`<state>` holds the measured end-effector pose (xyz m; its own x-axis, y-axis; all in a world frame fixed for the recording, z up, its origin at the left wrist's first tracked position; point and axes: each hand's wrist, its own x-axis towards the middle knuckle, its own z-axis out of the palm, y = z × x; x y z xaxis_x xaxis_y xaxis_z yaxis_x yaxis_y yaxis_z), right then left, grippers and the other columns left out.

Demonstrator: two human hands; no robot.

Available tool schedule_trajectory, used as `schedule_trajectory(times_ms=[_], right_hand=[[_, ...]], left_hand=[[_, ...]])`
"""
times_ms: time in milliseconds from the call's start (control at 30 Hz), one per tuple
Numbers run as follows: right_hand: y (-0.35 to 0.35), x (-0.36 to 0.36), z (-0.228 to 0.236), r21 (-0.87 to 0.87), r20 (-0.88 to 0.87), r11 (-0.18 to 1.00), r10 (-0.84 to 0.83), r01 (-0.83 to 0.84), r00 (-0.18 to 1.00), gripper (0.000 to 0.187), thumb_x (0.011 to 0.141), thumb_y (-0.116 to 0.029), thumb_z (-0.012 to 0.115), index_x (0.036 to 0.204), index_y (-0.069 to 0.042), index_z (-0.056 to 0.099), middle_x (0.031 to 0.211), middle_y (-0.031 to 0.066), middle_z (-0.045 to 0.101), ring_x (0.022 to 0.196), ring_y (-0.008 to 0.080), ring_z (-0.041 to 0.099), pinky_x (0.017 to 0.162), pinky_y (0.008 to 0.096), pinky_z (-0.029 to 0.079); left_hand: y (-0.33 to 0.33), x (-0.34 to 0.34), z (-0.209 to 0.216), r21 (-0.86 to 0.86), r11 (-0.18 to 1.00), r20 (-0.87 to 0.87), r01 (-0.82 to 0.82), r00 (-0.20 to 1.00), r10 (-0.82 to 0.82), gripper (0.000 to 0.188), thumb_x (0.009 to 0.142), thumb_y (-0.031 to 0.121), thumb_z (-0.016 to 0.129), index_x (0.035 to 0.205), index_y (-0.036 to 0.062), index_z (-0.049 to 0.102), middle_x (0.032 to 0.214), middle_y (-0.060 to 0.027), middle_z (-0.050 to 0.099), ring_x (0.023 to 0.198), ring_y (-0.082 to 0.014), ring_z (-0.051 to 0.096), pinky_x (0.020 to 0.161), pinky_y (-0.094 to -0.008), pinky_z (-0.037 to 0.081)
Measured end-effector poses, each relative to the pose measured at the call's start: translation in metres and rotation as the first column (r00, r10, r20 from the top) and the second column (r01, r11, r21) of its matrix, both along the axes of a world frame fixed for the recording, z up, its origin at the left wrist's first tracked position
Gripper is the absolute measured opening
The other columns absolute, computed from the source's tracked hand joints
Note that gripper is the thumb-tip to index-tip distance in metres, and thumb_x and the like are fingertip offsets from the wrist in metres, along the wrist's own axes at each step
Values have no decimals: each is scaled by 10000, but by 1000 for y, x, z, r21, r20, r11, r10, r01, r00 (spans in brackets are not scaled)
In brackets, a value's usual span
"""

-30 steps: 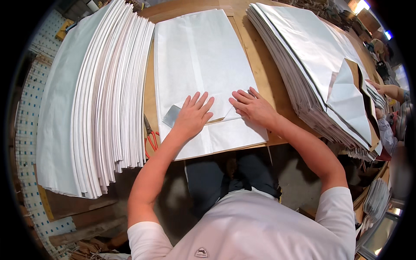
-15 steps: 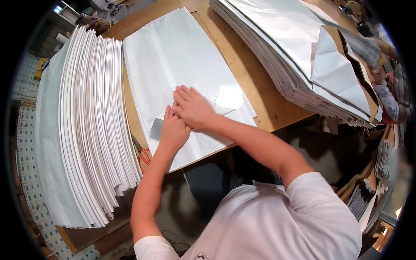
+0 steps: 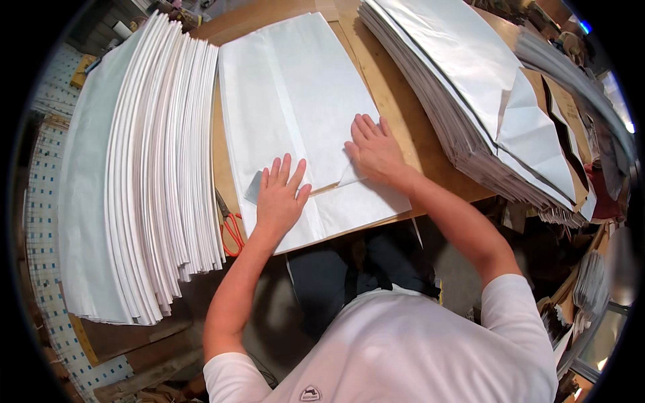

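Observation:
In front of me a large white paper bag [image 3: 302, 87] lies flat on the wooden table, its near end folded, with a slit across the fold and a strip running lengthwise. My left hand [image 3: 281, 198] rests on the near left part of the bag, fingers spread, beside a small grey corner flap [image 3: 253, 187]. Flat on the right side of the fold lies my right hand [image 3: 377, 153], with its fingers stretched toward the far end. Neither hand holds anything.
A tall row of folded white paper bags [image 3: 151, 168] fans out at the left. Red-handled scissors [image 3: 232, 235] lie between it and the flat bag. To the right is a thick stack of white bags [image 3: 457, 74], the top one showing an opened brown end. Bare wooden tabletop [image 3: 403, 127] shows between.
My hands have come apart from overlapping at the middle; the right has slid to the right side of the bag. The view has shifted, and more of the scissors shows.

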<state>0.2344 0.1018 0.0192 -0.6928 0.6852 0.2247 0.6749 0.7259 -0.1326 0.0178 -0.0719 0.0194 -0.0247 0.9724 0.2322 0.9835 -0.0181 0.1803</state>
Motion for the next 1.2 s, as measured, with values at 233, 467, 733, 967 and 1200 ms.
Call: schedule_trajectory(times_ms=[233,467,733,967,1200], right_hand=[[-32,-57,-9,-6,-143,992,121,-123,982,578,1090,-374,422,1491,39,463,1560,212,477,1503,338,376,1244,515,251],[-23,-62,27,-400,-172,885,183,-239,968,539,990,-283,540,1409,56,547,1558,240,461,1490,382,376,1244,526,243],[3,10,-13,-61,-96,994,83,-89,992,646,1078,-392,414,1542,57,387,1631,195,386,1538,310,324,1282,521,151],[-6,17,-10,-84,-190,996,20,-36,982,619,1071,-373,446,1525,46,410,1621,177,404,1538,309,316,1286,512,156],[-2,11,-10,-160,-140,987,1,-24,990,622,1075,-396,430,1514,45,430,1627,193,389,1540,328,308,1278,531,159]], left_hand=[[-4,-4,12,-72,997,34,-10,999,12,523,1031,339,579,1500,110,549,1571,-231,467,1472,-424,403,1222,-543,270],[57,6,1,94,995,109,41,993,-51,387,1044,210,519,1377,47,630,1465,-187,591,1398,-376,504,1189,-492,345],[6,-23,-12,-96,986,10,-138,990,140,572,1025,185,519,1568,30,423,1616,-249,391,1505,-406,350,1245,-525,239],[5,-6,-5,-137,965,-83,-224,973,214,535,1068,221,453,1575,51,422,1646,-244,344,1520,-410,317,1248,-534,225],[12,-7,-4,-175,953,-93,-246,968,233,546,1076,268,440,1583,67,418,1659,-226,333,1541,-443,259,1251,-559,190]])
